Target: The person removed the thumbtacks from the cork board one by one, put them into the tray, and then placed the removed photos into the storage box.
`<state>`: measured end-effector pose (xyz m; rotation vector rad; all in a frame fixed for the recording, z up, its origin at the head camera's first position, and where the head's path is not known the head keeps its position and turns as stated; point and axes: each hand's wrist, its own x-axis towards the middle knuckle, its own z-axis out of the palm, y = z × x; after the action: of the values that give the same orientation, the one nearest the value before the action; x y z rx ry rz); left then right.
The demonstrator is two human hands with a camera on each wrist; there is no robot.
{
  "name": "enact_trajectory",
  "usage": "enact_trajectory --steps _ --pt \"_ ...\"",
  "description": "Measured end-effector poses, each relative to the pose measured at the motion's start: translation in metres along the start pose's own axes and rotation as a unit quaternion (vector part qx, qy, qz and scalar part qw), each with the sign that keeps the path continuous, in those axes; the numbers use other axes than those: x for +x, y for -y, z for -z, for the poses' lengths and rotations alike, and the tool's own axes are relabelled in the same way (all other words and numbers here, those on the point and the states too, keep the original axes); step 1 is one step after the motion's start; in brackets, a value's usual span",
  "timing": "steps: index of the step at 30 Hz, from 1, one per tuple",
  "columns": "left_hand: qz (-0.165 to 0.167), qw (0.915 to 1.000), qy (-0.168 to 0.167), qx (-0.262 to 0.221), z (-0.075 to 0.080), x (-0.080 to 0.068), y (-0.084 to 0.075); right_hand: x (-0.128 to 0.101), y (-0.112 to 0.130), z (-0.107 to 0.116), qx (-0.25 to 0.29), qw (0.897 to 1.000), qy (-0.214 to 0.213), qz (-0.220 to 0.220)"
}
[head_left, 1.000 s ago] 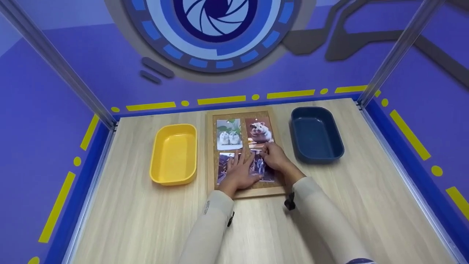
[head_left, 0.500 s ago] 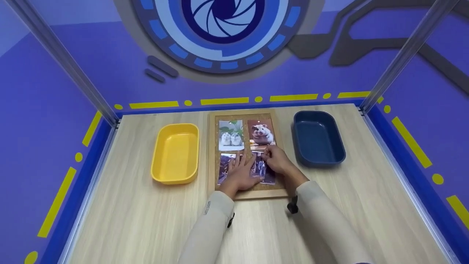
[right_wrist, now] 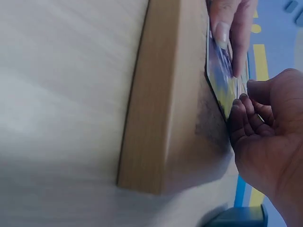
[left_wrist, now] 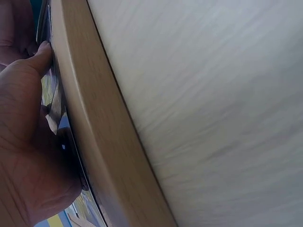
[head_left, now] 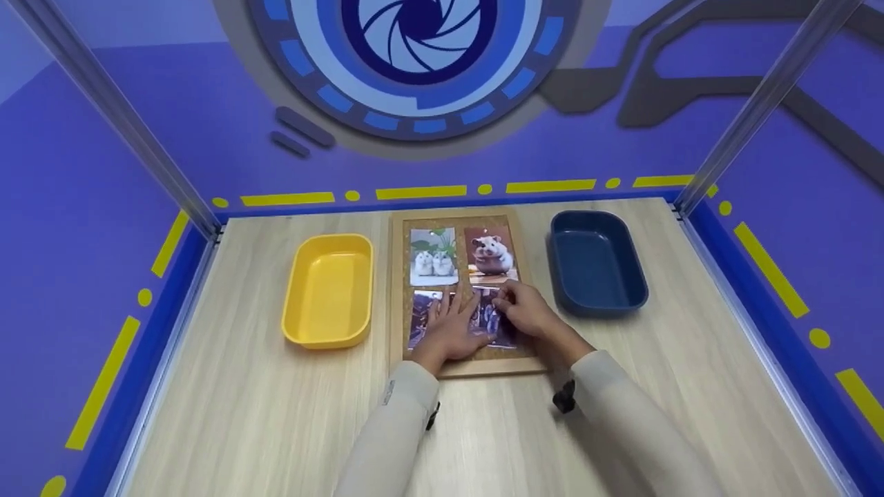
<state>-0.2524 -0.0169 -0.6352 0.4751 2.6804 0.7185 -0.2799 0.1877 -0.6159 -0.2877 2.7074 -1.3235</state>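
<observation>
A pale wooden table filled the booth, closed in by purple walls with yellow dashes and two slanted metal posts at the far corners. In the middle lay a cork board in a wooden frame, carrying four photos: two hamster pictures on the far row and two darker ones on the near row. All four were on the board, so the work looked barely begun, or at its first picture. The left hand lay flat with fingers spread across the near left photo, pressing it down. The right hand had its fingers curled at the far edge of the near right photo, pinching at it; the right wrist view showed the fingertips on the photo's edge. A yellow tray sat to the left of the board and a blue tray to the right, both empty and just beside the frame. Bare table stretched wide in front of the board's near edge, and some lay beyond each tray.
</observation>
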Motion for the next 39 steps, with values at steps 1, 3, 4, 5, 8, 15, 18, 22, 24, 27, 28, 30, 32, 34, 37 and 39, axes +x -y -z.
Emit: enact_trajectory --steps 1,3,4,5,8,15,18,22,24,27,28,30,32,34,37,39 --pt "-0.001 1.0 -0.001 0.001 0.0 0.0 0.0 -0.001 0.0 0.003 0.006 1.0 -0.004 -0.004" --pt "-0.003 1.0 -0.003 0.001 0.001 0.0 -0.001 -0.003 0.0 0.008 0.008 1.0 -0.015 -0.011" --pt "-0.003 1.0 -0.002 0.002 0.001 -0.001 -0.001 -0.004 -0.001 0.011 0.01 1.0 -0.021 -0.013" --pt "-0.003 1.0 -0.002 0.0 0.002 -0.001 -0.002 -0.005 -0.001 0.015 0.009 0.999 -0.029 -0.015" --pt "-0.006 1.0 -0.001 0.002 0.005 -0.004 -0.005 -0.009 -0.003 0.026 0.007 0.998 -0.054 -0.022" --pt "-0.014 0.9999 -0.003 0.001 0.008 -0.008 -0.006 -0.017 -0.006 0.059 -0.007 0.992 -0.126 -0.03" --pt "-0.013 0.9999 0.0 -0.001 0.007 -0.007 -0.004 -0.018 -0.009 0.075 -0.009 0.986 -0.161 -0.035" --pt "-0.008 1.0 0.005 -0.001 0.006 -0.005 -0.003 -0.02 -0.015 0.096 -0.02 0.982 -0.184 -0.05" --pt "-0.004 1.0 0.008 0.0 0.004 -0.003 -0.002 -0.021 -0.019 0.106 -0.033 0.981 -0.182 -0.06" --pt "0.0 1.0 0.009 0.0 0.001 -0.001 -0.001 -0.023 -0.024 0.118 -0.057 0.981 -0.171 -0.077" --pt "0.001 0.9999 0.011 0.003 0.001 -0.001 -0.001 -0.024 -0.026 0.121 -0.064 0.98 -0.166 -0.084" --pt "0.001 0.9999 0.015 0.004 0.002 -0.002 -0.002 -0.024 -0.03 0.126 -0.081 0.98 -0.156 -0.096" --pt "0.001 0.9999 0.015 0.005 0.004 -0.004 -0.005 -0.024 -0.036 0.129 -0.103 0.978 -0.146 -0.107" --pt "0.002 0.9999 0.012 0.005 0.007 -0.007 -0.008 -0.024 -0.041 0.131 -0.129 0.976 -0.134 -0.113" --pt "0.0 1.0 0.003 0.005 0.011 -0.01 -0.012 -0.022 -0.048 0.134 -0.168 0.972 -0.113 -0.117" --pt "0.001 1.0 -0.005 0.003 0.009 -0.009 -0.012 -0.021 -0.051 0.136 -0.19 0.97 -0.098 -0.119"
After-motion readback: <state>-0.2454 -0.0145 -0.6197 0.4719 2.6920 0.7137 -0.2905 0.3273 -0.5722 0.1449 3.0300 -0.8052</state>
